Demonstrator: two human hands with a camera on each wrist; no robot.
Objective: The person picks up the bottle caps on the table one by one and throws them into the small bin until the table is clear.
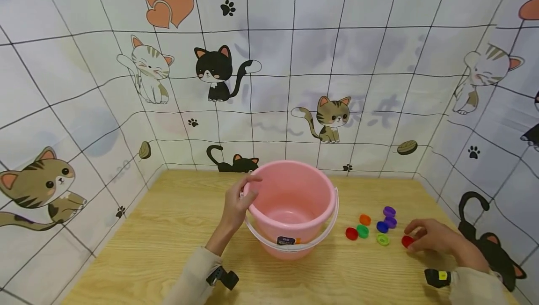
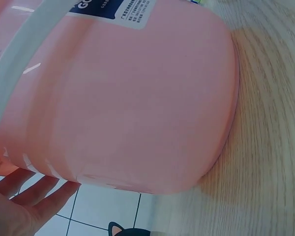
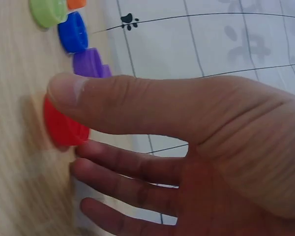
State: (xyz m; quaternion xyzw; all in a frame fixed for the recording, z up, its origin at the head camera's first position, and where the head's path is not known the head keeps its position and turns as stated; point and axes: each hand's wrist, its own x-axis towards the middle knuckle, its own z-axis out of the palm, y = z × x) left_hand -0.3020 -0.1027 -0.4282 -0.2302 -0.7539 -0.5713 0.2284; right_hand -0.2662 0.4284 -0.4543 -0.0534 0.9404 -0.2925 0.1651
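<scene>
A pink plastic bucket (image 1: 290,192) with a white handle stands upright on the table. My left hand (image 1: 237,202) grips its left rim, thumb toward the inside; in the left wrist view the fingers (image 2: 49,199) lie against the outer wall. At the right, my right hand (image 1: 435,239) pinches a red bottle cap (image 1: 406,241) between thumb and fingers, low over the wood. In the right wrist view, the thumb (image 3: 118,103) covers part of that red cap (image 3: 64,125), and the other fingers extend below it.
Several loose caps lie between bucket and right hand: another red cap (image 1: 351,234), a green one (image 1: 362,231), an orange one (image 1: 365,220), a light green one (image 1: 382,239), a blue one (image 1: 382,227) and purple ones (image 1: 389,211). Cat-printed sheeting (image 1: 269,52) borders the wooden table (image 1: 177,230).
</scene>
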